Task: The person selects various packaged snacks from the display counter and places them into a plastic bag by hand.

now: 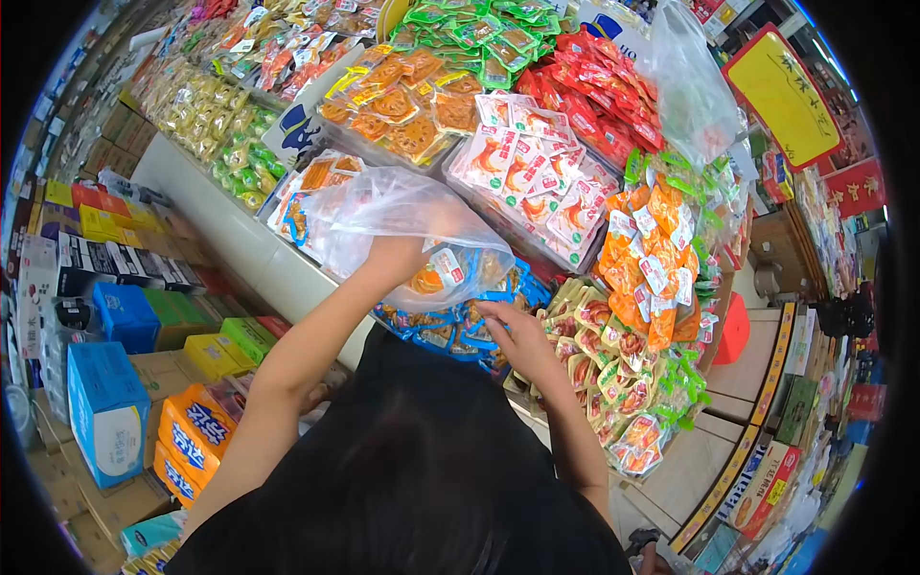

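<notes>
My left hand (398,259) is partly inside a clear plastic bag (364,216); the film covers its fingers, so what they grip is hidden. An orange snack packet with a white label (439,273) shows through the film beside that hand. Just right of the bag, my right hand (517,335) reaches over small blue snack packets (450,331), its thumb and fingers apart and nothing visible between them. White-and-red packets (537,172) fill a clear bin beyond the bag.
Orange packets (652,249) and brown-and-cream packets (599,355) lie to the right. Another clear bag (695,86) hangs near a yellow sign (786,96). Stacked boxes (105,402) stand left of the white counter edge (259,264). Part of a person's hand (652,558) shows at the bottom right.
</notes>
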`<state>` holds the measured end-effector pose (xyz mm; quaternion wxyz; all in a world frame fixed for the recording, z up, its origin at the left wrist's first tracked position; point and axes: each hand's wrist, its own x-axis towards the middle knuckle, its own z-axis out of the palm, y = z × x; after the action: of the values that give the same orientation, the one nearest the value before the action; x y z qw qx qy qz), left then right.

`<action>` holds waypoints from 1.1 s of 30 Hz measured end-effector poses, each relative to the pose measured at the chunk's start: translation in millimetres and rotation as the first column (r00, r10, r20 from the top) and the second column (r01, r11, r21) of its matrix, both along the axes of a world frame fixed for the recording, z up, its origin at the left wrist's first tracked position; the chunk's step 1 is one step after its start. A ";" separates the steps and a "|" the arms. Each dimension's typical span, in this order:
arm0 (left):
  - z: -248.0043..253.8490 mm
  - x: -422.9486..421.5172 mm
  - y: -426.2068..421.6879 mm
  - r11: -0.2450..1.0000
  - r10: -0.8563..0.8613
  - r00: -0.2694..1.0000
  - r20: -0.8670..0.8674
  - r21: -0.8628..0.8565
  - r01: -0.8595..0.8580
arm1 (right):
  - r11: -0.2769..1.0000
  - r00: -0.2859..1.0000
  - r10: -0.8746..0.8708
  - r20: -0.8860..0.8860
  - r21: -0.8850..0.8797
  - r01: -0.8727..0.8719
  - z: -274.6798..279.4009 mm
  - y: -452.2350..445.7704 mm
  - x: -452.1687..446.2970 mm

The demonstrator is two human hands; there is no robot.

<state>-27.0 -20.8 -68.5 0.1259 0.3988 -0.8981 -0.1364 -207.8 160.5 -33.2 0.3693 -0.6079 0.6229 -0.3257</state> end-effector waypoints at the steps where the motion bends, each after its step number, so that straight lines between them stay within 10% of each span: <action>1: 10.7 -0.5 4.3 0.999 -0.047 0.999 -0.004 0.005 0.047 | 1.000 1.000 -0.008 0.002 0.000 0.008 -1.8 1.3 0.1; 5: 16.5 -6.4 20.3 0.981 -0.107 0.991 0.077 0.172 0.093 | 0.997 0.993 -0.078 0.089 -0.002 0.079 -9.5 3.5 0.5; 9: 22.0 -4.9 47.9 0.942 -0.333 0.943 0.008 -0.036 0.333 | 0.980 0.957 -0.190 0.220 0.104 0.171 -27.7 3.1 0.2; 16: 38.8 -6.2 98.0 0.854 -0.145 0.951 -0.272 0.451 0.259 | 0.937 0.895 -0.323 0.307 -0.027 0.347 -42.4 9.9 -1.2; 18: 37.1 -5.8 99.7 0.784 -0.134 0.955 -0.264 0.562 0.265 | 0.968 0.795 -0.233 0.560 0.212 0.135 -32.8 16.8 -12.5; 23: 28.9 -9.9 101.3 0.649 -0.161 0.936 -0.313 0.681 0.340 | 0.980 0.900 -0.152 0.409 0.180 0.084 -0.7 40.2 -33.5; 28: 39.7 -25.6 114.0 0.530 -0.091 0.932 -0.351 0.775 0.344 | 0.942 0.878 -0.336 0.340 0.127 0.311 10.6 58.8 -69.5; 33: 20.3 -18.8 114.9 0.497 -0.125 0.930 -0.346 0.789 0.361 | 0.587 0.529 -0.648 0.548 -0.084 0.805 34.7 83.2 -124.5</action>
<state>-45.8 94.1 -48.2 0.0067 0.2578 -0.7448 -0.6154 -332.3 243.6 1.4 0.2264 -0.2424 0.6503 -0.6834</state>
